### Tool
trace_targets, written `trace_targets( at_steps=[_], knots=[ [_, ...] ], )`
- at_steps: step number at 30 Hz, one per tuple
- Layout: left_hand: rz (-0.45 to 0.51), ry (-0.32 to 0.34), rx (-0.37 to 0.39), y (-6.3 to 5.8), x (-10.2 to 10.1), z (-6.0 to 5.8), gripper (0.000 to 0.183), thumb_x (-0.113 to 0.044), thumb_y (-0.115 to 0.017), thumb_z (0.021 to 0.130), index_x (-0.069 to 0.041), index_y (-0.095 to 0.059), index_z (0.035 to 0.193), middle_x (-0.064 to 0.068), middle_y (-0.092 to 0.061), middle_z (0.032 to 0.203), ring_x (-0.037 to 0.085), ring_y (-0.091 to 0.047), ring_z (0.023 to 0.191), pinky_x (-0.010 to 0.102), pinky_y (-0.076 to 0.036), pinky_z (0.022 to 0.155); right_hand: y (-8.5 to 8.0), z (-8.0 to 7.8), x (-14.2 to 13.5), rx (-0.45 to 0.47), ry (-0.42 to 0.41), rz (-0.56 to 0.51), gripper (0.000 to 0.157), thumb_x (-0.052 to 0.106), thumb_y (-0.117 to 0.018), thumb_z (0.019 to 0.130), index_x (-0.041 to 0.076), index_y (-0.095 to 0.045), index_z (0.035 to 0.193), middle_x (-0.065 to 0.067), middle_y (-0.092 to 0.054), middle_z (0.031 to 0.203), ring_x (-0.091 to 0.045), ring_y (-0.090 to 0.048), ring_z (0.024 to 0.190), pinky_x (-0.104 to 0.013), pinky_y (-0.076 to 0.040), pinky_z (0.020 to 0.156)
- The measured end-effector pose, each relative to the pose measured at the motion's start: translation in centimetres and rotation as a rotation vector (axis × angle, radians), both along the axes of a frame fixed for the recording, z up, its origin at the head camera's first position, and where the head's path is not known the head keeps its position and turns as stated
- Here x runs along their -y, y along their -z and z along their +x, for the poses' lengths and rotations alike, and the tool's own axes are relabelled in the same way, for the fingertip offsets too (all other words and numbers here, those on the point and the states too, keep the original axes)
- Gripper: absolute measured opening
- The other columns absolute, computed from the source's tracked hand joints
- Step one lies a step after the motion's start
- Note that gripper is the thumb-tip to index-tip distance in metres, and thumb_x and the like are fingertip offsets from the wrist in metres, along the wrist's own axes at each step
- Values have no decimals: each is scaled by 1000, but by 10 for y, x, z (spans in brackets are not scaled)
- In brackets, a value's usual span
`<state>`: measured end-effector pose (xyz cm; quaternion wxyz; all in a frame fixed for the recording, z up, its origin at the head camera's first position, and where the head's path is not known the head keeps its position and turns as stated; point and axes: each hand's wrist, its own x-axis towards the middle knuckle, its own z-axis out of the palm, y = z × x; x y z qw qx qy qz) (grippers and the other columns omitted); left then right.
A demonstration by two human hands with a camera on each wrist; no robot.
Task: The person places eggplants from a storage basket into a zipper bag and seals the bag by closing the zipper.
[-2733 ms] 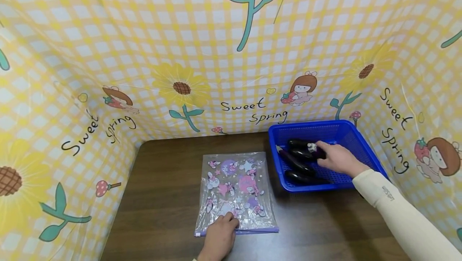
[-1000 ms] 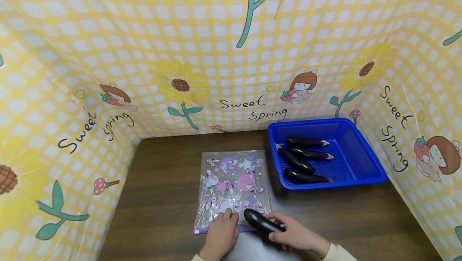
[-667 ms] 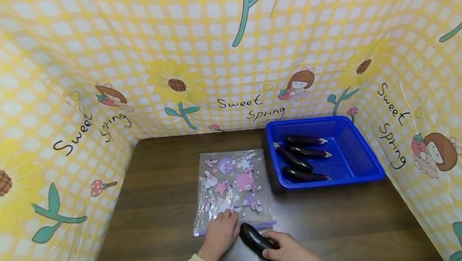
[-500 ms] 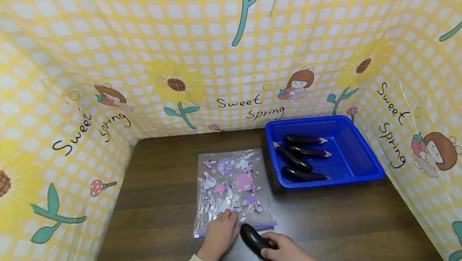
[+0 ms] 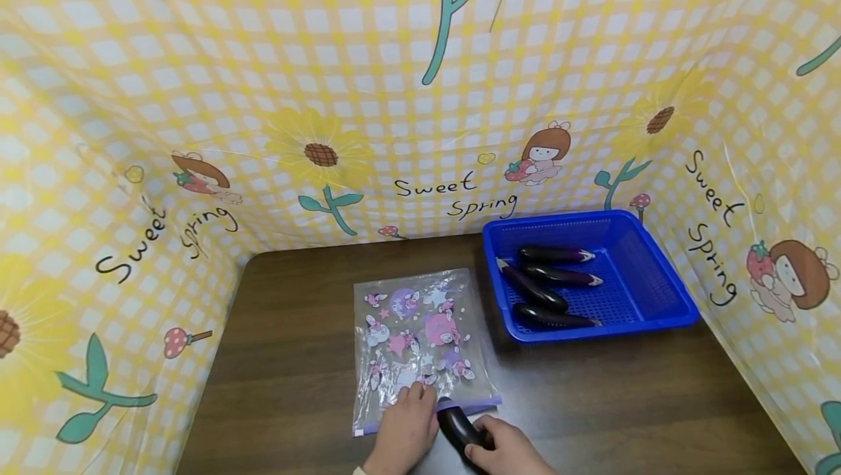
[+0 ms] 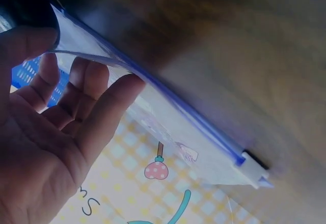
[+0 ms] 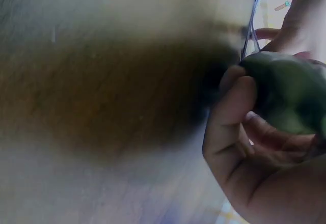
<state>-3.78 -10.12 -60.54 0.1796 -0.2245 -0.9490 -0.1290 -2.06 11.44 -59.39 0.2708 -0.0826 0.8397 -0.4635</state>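
Note:
A clear plastic zip bag printed with pink and purple cartoons lies flat on the table, its purple-edged mouth toward me. My left hand pinches the upper layer at the mouth, fingers above and thumb at the rim. In the left wrist view the mouth gapes, with the white zip slider at one end. My right hand grips a dark purple eggplant. The eggplant's rounded tip sits just under the purple rim, right beside my left hand. Its stem end is hidden in the head view.
A blue plastic basket stands at the right back of the brown wooden table, with several eggplants lying in its left part. Yellow checked cloth walls in the back and both sides.
My right hand has taken an eggplant from the basket and brought it to the bag's mouth; its tip has slipped under the rim. The bag's far end has shifted slightly left.

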Motion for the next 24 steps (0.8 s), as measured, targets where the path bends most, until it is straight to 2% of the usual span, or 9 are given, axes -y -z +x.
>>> trace_targets(
  at_steps=[6, 12, 15, 20, 22, 24],
  knots=[
    [-34, -11, 51, 1, -4, 4, 30, -16, -78, 69, -9, -59, 91, 5, -51, 79, 22, -50, 65, 32, -37, 40, -2, 0, 7, 1, 46, 99, 26, 29, -74, 88, 9, -66, 103, 3, -60, 80, -17, -53, 70, -41, -44, 65],
    [-66, -31, 73, 2, -6, 5, 32, -14, -81, 66, -9, -61, 91, 5, -55, 83, 23, -53, 68, 34, -41, 41, -2, -1, 14, -228, 138, 260, 35, 34, -75, 86, 4, -67, 101, -3, -62, 88, -22, -59, 77, -45, -50, 71],
    [-86, -36, 68, 4, -7, 4, 31, -14, -81, 65, -9, -61, 88, 5, -55, 83, 23, -53, 68, 33, -42, 42, -3, -5, 17, -293, 172, 322, 41, 38, -73, 88, 0, -70, 102, -9, -66, 91, -30, -64, 82, -51, -52, 77],
    [-113, -51, 64, 3, -10, 3, 32, -15, -82, 64, -9, -60, 85, 5, -53, 81, 23, -52, 68, 32, -41, 42, -2, -6, 20, -432, 207, 374, 36, 42, -72, 89, 7, -69, 84, -6, -65, 77, -31, -65, 74, -48, -51, 68],
    [-113, -57, 58, 2, -11, 3, 33, -15, -82, 64, -8, -60, 86, 5, -53, 82, 23, -51, 67, 32, -41, 42, -2, -5, 19, -457, 213, 390, 36, 45, -71, 90, 9, -67, 82, -4, -63, 75, -30, -65, 72, -47, -50, 65],
    [-105, -62, 37, 2, -12, 3, 35, -15, -81, 63, -7, -60, 89, 6, -53, 82, 23, -51, 67, 32, -40, 41, -2, -4, 15, -435, 206, 405, 38, 48, -70, 90, 10, -65, 83, -2, -60, 74, -27, -62, 68, -46, -48, 63]
  ],
)
